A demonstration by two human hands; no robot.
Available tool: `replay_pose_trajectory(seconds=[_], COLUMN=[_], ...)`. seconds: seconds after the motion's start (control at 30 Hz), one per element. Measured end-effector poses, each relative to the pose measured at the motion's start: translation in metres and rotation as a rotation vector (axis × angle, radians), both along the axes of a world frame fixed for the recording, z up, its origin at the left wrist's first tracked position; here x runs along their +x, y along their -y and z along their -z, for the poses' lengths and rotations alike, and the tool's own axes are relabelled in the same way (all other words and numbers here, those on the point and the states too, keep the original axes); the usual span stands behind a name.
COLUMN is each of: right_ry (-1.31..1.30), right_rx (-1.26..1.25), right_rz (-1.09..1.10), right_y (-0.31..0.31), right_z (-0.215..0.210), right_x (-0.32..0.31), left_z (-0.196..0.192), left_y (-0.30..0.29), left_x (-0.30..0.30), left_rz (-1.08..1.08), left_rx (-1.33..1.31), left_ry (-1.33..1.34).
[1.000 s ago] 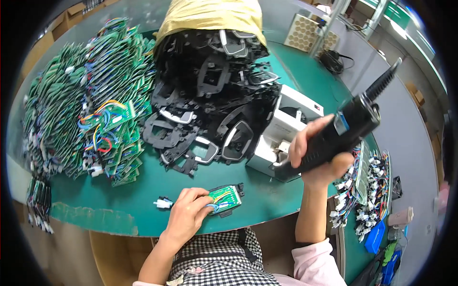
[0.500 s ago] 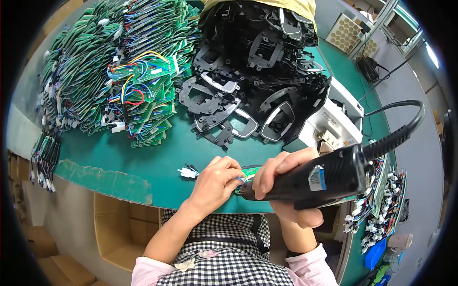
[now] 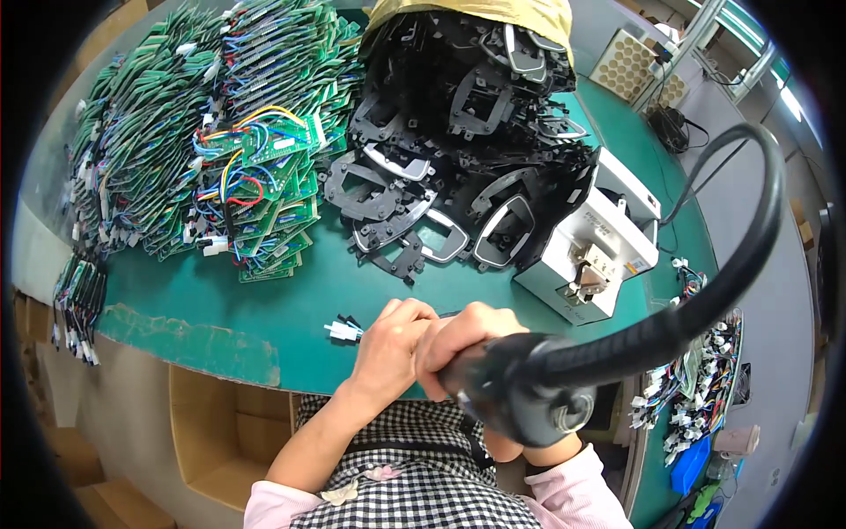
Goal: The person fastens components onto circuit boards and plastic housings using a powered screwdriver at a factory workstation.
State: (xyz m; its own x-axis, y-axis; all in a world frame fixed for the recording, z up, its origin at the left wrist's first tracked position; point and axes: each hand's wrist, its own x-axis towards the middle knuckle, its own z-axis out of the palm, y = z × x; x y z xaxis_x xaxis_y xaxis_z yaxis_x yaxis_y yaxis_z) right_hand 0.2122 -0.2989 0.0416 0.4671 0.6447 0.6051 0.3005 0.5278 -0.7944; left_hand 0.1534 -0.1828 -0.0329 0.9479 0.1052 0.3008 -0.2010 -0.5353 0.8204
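Note:
My right hand (image 3: 467,344) is wrapped round a black corded electric screwdriver (image 3: 529,397), whose cable end tilts up toward me. Its tip is hidden behind the hands. Close against it, my left hand (image 3: 392,348) has its fingers closed at the wires of a green circuit board, which the hands now cover almost wholly. A white plug (image 3: 344,331) with short black leads sticks out to the left of that hand and lies on the green bench mat (image 3: 308,304).
Stacks of wired green circuit boards (image 3: 150,150) fill the back left. Black plastic frames (image 3: 480,101) spill from a yellow bag (image 3: 476,11). A white screw feeder (image 3: 573,273) stands right of my hands. The thick screwdriver cable (image 3: 767,203) arches on the right, near bundled wires (image 3: 705,397).
The screwdriver has swung more upright, its cable end coming down toward me. My right hand has moved left against my left hand, covering the board that showed between them.

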Motion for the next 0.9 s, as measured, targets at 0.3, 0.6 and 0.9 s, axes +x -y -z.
replay_pose_trajectory(seconds=[0.3,0.6,0.9], right_ry=[0.31,-0.368,-0.119], right_rx=[-0.025,-0.019,0.16], right_rz=[-0.225,-0.047,0.576], right_y=[-0.02,0.033,0.097], right_z=[0.022,-0.002,-0.042], right_x=[0.002,0.018,0.094], left_z=[0.017,-0.006,-0.018], left_y=[-0.007,0.001,0.01], left_x=[-0.004,-0.008,-0.016], left_rz=[0.12,0.086,0.027], left_rx=[-0.194,0.171,0.277], left_ry=[0.111,-0.024,0.0])
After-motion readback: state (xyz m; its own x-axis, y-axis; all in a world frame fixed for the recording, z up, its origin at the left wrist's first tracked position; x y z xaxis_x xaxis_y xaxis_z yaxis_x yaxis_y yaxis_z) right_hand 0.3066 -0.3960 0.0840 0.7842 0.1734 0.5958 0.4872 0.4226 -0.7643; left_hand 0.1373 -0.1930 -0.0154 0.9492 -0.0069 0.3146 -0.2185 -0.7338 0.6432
